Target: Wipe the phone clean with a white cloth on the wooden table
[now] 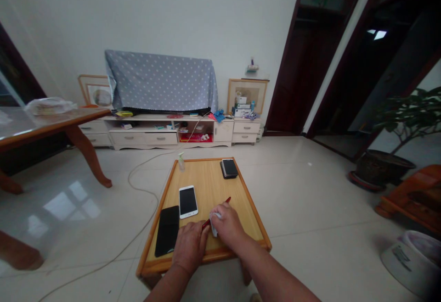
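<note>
My left hand, above the near edge of the small wooden table, is closed on one end of a slim dark red object. The object's other end sticks out beyond my right hand; its middle is hidden, so I cannot tell its kind. My right hand is closed on a crumpled white tissue or cloth, pressed against the red object. Beside my left hand lies a large black phone or tablet, face type unclear. A white smartphone with a dark screen lies just beyond it.
On the small table stand a clear pump bottle at the far left and stacked phones at the far right. A cable runs over the floor at left. A white bucket and potted plant stand right.
</note>
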`<action>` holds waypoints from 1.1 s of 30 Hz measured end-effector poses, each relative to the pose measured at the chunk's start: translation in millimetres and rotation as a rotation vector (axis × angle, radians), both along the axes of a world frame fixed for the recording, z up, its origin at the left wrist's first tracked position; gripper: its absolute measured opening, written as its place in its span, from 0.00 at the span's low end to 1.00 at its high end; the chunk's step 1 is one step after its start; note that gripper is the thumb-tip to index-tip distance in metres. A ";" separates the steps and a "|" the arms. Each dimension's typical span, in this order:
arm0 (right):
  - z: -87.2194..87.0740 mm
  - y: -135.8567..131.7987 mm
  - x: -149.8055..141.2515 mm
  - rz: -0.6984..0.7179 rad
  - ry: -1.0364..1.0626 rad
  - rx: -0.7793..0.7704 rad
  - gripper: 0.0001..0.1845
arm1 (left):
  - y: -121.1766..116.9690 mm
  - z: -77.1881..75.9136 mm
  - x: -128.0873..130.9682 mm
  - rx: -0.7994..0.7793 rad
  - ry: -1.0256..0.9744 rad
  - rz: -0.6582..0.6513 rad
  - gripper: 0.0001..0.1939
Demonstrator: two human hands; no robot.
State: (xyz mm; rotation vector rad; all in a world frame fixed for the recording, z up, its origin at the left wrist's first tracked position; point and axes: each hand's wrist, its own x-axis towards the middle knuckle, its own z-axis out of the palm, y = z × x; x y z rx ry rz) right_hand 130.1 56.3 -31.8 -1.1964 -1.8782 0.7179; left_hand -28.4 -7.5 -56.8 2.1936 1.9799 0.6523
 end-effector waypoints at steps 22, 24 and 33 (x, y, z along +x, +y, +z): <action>-1.4 -1.7 -6.0 0.028 -0.021 -0.003 0.06 | -0.5 3.6 3.2 0.023 -0.004 -0.005 0.18; -0.5 15.4 7.9 -0.098 0.010 -0.008 0.06 | -1.4 6.4 4.8 0.036 -0.012 -0.005 0.19; 0.0 21.2 16.2 -0.173 -0.001 0.011 0.07 | -0.3 3.4 3.4 0.020 -0.020 0.002 0.20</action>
